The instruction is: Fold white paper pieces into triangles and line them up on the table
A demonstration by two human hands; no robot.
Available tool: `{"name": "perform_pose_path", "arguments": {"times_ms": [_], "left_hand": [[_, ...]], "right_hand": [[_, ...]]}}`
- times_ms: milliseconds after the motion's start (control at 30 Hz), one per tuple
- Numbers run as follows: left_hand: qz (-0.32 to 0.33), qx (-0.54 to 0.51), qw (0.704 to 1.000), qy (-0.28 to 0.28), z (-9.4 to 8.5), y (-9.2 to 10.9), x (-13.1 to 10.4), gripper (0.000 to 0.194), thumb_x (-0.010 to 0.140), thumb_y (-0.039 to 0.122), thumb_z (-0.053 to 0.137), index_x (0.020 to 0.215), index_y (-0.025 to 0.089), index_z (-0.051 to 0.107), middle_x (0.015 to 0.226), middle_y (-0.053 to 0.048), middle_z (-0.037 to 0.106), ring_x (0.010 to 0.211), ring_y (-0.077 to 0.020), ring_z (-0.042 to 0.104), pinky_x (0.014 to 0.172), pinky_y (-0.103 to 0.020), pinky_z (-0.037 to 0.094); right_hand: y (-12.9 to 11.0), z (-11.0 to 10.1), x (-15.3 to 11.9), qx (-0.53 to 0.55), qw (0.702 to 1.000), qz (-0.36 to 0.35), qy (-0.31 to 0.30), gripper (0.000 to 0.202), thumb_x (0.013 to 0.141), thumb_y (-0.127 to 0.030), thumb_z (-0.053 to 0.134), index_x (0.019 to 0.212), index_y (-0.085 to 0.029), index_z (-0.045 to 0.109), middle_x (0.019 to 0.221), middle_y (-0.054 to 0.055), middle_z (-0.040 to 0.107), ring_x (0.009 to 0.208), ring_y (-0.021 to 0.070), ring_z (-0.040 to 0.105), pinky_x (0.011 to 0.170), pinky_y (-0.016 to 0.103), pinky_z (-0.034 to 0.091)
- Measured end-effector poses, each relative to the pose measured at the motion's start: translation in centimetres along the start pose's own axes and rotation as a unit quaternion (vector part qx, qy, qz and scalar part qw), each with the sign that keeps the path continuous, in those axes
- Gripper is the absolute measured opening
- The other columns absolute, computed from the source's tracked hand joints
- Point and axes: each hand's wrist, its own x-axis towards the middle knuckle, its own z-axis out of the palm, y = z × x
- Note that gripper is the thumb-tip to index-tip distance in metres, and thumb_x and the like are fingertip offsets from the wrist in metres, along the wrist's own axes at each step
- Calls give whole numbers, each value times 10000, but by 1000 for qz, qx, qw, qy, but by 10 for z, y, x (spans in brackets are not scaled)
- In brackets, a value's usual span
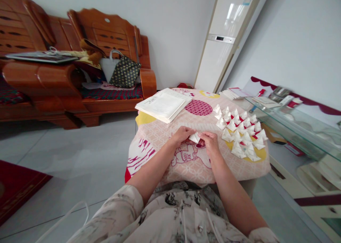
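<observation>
White paper is being held in both hands: one small folded piece (195,138) is being pinched over the middle of the patterned tablecloth (157,133). It is being gripped from one side by the left hand (183,134) and from the other by the right hand (210,140), with thumbs and fingers closed on it and no clear gap being shown. Whether the cloth is being touched by the paper cannot be told.

As judged from the layout, much of the folding is already being shown as done: a cluster of pointed paper pieces (244,138) is being displayed in rough rows to the right of the right hand. The held piece is apparently being shaped and is not yet being counted among them. A flat stack of papers (163,104) is being seen beyond the left hand; whether more folding is being supplied from it cannot be told.

The near edge is being bordered closely by the patterned shirt (186,207). On the right, room is being limited by the cluster and, past the table's edge, by a glass shelf (301,125). More open cloth is being offered to the left of the hands, short of the stack.
</observation>
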Motion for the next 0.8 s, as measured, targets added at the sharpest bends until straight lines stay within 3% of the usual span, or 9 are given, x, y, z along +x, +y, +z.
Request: {"name": "perform_pose_path", "arguments": {"times_ms": [167,400,600,733,800], "left_hand": [[26,48,998,34,-2,1,0,371,758,400,758,557,137,591,437,36,491,375,-58,392,391,-186,304],[132,124,980,84,-9,-5,8,361,728,442,683,573,128,594,480,43,465,437,-56,359,438,-202,234],[199,215,952,88,-11,-6,10,386,785,451,597,571,130,596,498,36,463,489,-69,375,477,-208,238],[206,250,939,118,-9,-4,8,370,796,407,614,552,130,582,474,45,436,484,-66,360,476,-214,222],[175,213,955,109,-8,-3,7,352,796,388,637,565,127,589,464,48,437,463,-62,360,465,-211,225]], "right_hand": [[2,2,1,1,999,29,-20,280,644,-413,729,527,-180,626,424,5,567,358,108,469,355,226,340],[2,0,0,-6,988,109,-105,375,668,-510,737,609,-156,629,506,50,651,340,118,537,275,191,310],[4,-3,0,-3,982,120,-146,355,701,-488,723,617,-162,610,499,33,646,341,121,551,272,181,328],[3,-3,-1,-16,982,106,-154,347,704,-465,711,578,-161,600,480,25,626,342,111,540,280,177,317],[2,-2,-2,-20,984,91,-150,331,698,-444,710,565,-164,594,469,15,611,338,98,519,286,174,306]]}}
